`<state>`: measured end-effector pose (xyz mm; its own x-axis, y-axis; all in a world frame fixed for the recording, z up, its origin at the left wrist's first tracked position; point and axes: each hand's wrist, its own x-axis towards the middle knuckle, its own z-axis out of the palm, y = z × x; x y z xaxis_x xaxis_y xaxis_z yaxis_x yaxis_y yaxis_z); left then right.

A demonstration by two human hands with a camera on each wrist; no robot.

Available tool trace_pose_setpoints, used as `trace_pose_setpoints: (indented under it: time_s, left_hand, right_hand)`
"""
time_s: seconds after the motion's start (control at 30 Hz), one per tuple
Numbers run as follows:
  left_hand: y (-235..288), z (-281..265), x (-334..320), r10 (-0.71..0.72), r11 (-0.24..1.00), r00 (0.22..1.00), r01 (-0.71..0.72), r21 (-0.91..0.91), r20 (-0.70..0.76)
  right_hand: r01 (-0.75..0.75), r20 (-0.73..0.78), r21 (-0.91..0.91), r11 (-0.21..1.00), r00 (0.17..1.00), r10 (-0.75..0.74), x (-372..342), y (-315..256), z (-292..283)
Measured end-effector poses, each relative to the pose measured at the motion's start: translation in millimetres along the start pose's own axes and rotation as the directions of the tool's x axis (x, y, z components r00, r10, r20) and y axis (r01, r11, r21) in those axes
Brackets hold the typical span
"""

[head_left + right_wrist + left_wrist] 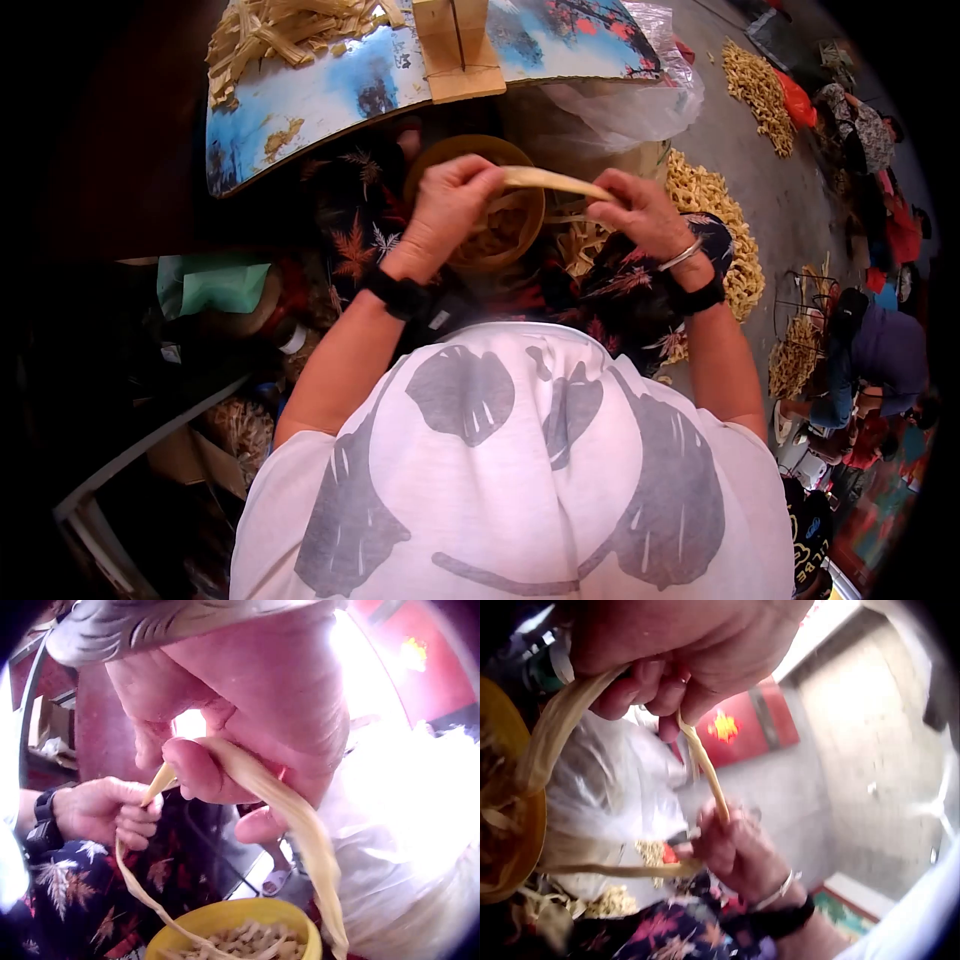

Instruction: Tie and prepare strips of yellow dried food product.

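Note:
A pale yellow, pliable strip [555,182] stretches between the two hands above the lap. My left hand [450,210] pinches one end; in the left wrist view a loose length of strip [566,731] trails from its fingers. My right hand [645,215] grips the other end between thumb and fingers, and in the right wrist view a tail [311,832] hangs down past them. The strip looks narrowed between the hands. Below them stands a yellow bucket [311,930] with small pale pieces inside. Part of it is hidden behind the left hand in the head view.
Ahead lies a blue-painted board [340,95] bearing a pile of strips [290,30] and a wooden block [460,85] with an upright slot. Heaps of knotted pale pieces [715,195] cover floor at the right. Clear plastic [660,110] hangs by the board; people sit farther right.

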<state>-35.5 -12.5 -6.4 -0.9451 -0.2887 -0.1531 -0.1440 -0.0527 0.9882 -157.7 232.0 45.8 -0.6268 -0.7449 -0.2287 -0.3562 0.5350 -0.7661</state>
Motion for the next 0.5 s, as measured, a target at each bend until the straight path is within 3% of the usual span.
trace_pose_setpoints:
  time_s: [0.07, 0.13, 0.17, 0.2, 0.27, 0.33, 0.37, 0.4, 0.47, 0.5]
  left_hand:
    - [8, -32, 4, -0.015, 0.983, 0.984, -0.017, -0.181, -0.176]
    - [8, -57, 7, -0.002, 0.952, 0.956, -0.088, -0.295, -0.293]
    - [10, -67, 8, -0.011, 0.933, 0.918, -0.134, -0.335, -0.397]
    - [3, -84, 8, 0.024, 0.896, 0.922, -0.191, -0.401, -0.386]
    - [12, -83, 4, -0.011, 0.879, 0.886, -0.212, -0.427, -0.464]
    - [9, -62, 5, 0.025, 0.953, 0.884, -0.161, -0.255, -0.466]
    - [2, -54, 6, 0.121, 0.992, 0.916, -0.126, 0.014, -0.381]
    - [1, -38, 3, 0.391, 0.868, 0.858, -0.223, 0.444, -0.334]
    - [11, -9, -9, 0.589, 0.657, 0.787, -0.335, 0.675, -0.183]
    - [9, 2, -15, 0.34, 0.853, 0.925, -0.227, 0.47, -0.17]
  right_hand:
    - [0.029, -0.118, 0.186, 0.982, 0.993, -0.007, -11, 19, -32]
    - [0.015, -0.129, 0.169, 0.986, 0.992, 0.007, -17, 51, -70]
    - [-0.067, -0.157, 0.206, 0.976, 0.982, 0.1, -22, 62, -86]
    - [-0.145, -0.182, 0.246, 0.959, 0.964, 0.192, -27, 71, -101]
    - [-0.101, -0.219, 0.196, 0.975, 0.965, 0.144, -32, 99, -128]
    - [-0.116, -0.241, 0.122, 0.986, 0.96, 0.142, -32, 111, -139]
    - [-0.157, -0.239, -0.013, 0.988, 0.96, 0.149, -32, 107, -137]
    - [-0.117, -0.26, 0.014, 0.993, 0.959, 0.116, -26, 94, -118]
    - [-0.071, -0.25, -0.098, 0.993, 0.967, 0.045, -15, 56, -73]
    - [0.047, -0.199, -0.104, 0.994, 0.978, -0.067, -10, 41, -50]
